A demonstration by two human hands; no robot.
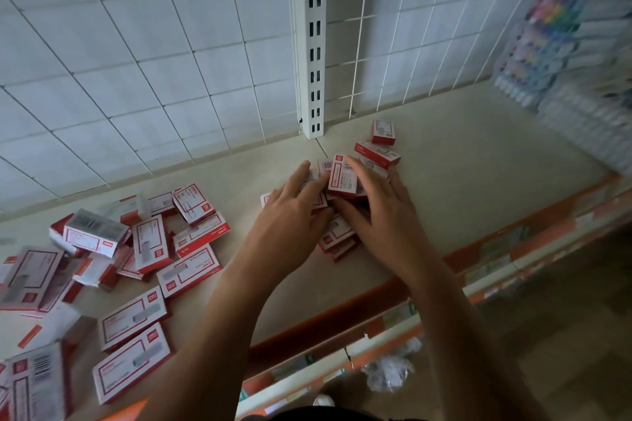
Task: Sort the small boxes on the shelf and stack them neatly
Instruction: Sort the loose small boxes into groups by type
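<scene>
red-white boxes (343,178) between left hand (294,212), right hand (383,212); two more beyond.

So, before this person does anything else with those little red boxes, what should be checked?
1. Both hands at the middle cluster: ok, the left hand and right hand flank it with straight fingers.
2. Tilted box lying flat: not ok, it is propped at an angle between the fingers.
3. Middle cluster squared up: not ok.
4. Scattered boxes at the left sorted: not ok.
5. Bare shelf to the right for a stack: ok.
6. Firm grip on the tilted box: cannot tell.
</scene>
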